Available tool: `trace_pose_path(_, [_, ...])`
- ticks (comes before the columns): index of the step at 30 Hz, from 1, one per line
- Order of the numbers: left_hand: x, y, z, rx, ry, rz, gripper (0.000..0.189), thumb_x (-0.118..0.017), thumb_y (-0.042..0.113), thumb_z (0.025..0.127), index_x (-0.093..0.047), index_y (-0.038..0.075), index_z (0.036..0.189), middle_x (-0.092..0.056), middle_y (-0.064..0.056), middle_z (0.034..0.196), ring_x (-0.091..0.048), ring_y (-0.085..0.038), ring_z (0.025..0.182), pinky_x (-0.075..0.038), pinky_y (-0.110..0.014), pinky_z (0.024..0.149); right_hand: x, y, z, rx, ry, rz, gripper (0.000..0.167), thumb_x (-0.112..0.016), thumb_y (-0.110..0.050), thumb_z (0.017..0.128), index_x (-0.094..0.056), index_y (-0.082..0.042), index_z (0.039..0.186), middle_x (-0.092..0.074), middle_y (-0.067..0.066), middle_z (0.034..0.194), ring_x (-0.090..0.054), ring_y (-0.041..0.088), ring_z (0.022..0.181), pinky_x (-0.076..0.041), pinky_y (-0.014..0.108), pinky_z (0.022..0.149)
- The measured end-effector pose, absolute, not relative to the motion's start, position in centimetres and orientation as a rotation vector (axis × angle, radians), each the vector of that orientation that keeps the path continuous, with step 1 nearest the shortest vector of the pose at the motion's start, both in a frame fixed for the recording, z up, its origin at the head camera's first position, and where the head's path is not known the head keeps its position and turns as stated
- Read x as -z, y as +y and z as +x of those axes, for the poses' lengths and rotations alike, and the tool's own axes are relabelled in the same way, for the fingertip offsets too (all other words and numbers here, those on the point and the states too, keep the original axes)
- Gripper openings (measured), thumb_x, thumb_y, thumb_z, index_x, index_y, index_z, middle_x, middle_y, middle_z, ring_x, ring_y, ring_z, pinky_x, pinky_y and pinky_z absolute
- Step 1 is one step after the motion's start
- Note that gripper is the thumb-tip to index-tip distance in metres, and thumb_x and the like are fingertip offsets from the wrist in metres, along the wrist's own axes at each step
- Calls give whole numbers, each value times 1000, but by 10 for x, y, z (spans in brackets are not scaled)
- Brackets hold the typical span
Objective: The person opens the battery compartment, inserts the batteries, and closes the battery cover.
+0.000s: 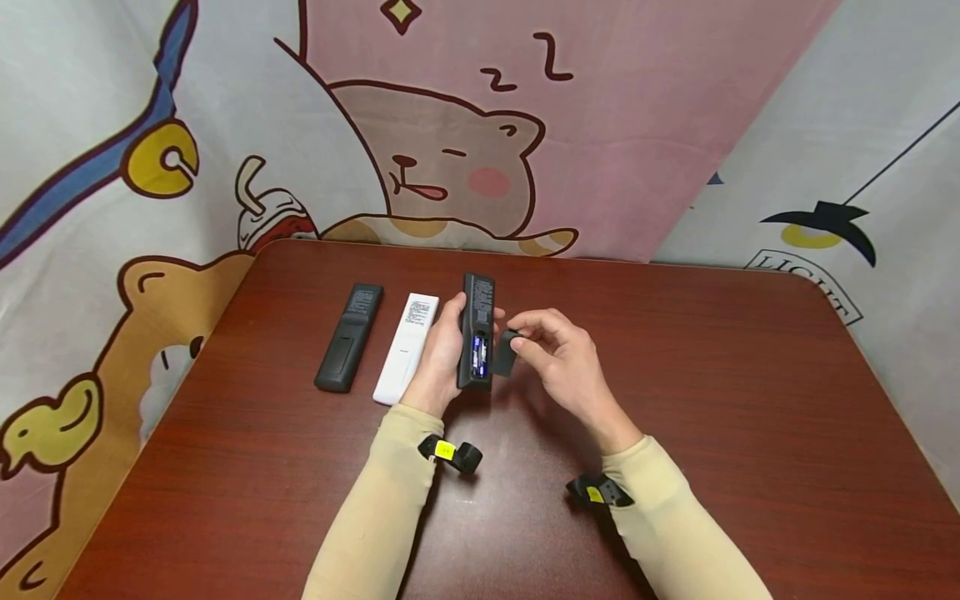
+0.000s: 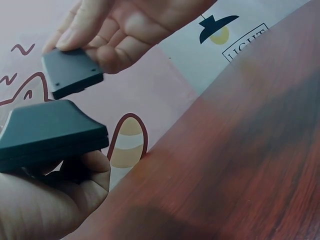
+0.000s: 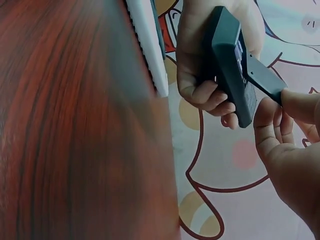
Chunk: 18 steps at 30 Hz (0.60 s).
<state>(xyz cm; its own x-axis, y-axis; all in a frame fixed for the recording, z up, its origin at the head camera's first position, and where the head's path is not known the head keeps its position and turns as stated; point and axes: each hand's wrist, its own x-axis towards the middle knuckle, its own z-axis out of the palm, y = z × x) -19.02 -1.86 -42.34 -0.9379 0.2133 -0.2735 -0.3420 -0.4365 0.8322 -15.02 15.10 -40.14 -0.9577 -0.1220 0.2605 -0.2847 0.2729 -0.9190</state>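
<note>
My left hand (image 1: 442,354) grips a black remote control (image 1: 477,304), its back facing up. The battery compartment is uncovered, and batteries (image 1: 479,356) with dark blue wrappers lie inside. Between thumb and fingers my right hand (image 1: 566,358) pinches a flat black battery cover (image 1: 505,354), just right of the remote. In the left wrist view the cover (image 2: 72,72) hangs close above the end of the remote (image 2: 55,130). From the right wrist, the cover (image 3: 266,79) is tilted, one end right by the open compartment.
Left of my hands, a white remote (image 1: 405,350) and another black remote (image 1: 349,337) lie face down on the brown wooden table (image 1: 712,400). A cartoon-printed cloth (image 1: 600,125) hangs behind the table's back edge.
</note>
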Motion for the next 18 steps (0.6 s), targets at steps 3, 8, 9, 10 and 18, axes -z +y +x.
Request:
trace_pose_path(3, [423, -18, -190, -2413, 1429, -159, 61, -25, 43, 111, -56, -3, 137, -62, -18, 121, -59, -20, 95, -54, -31, 80, 402, 148, -151, -1836, -2366, 384, 21, -72, 8, 90, -73, 0, 109, -65, 14, 97, -64, 13, 83, -54, 20, 74])
trace_pose_path(8, [423, -17, -190, -2412, 1385, -124, 68, -21, 44, 111, -54, -11, 131, -63, -10, 102, -64, -18, 85, -58, -38, 73, 403, 144, -152, -1947, -2334, 388, 21, -70, 9, 90, -72, 3, 109, -65, 18, 96, -64, 13, 79, -59, 29, 71])
trace_pose_path(9, [423, -17, -190, -2409, 1381, -124, 68, -21, 44, 111, -55, -11, 131, -63, -10, 100, -65, -18, 84, -58, -37, 72, 403, 143, -153, -1965, -2329, 390, 20, -70, 9, 90, -72, 4, 109, -65, 19, 96, -64, 13, 79, -60, 29, 71])
trace_pose_path(10, [423, -17, -190, -2406, 1375, -121, 68, -21, 45, 111, -54, -11, 131, -63, -9, 99, -65, -18, 82, -58, -38, 71, 403, 142, -153, -1982, -2325, 391, 20, -70, 9, 90, -71, 5, 110, -65, 20, 96, -64, 13, 79, -60, 30, 71])
trace_pose_path(18, [422, -17, -189, -2396, 1370, -125, 63, -22, 44, 111, -56, -6, 129, -62, -8, 93, -62, -16, 76, -55, -38, 69, 406, 138, -155, -2008, -2346, 399, 22, -70, 9, 91, -71, 5, 112, -64, 21, 95, -65, 16, 78, -60, 30, 71])
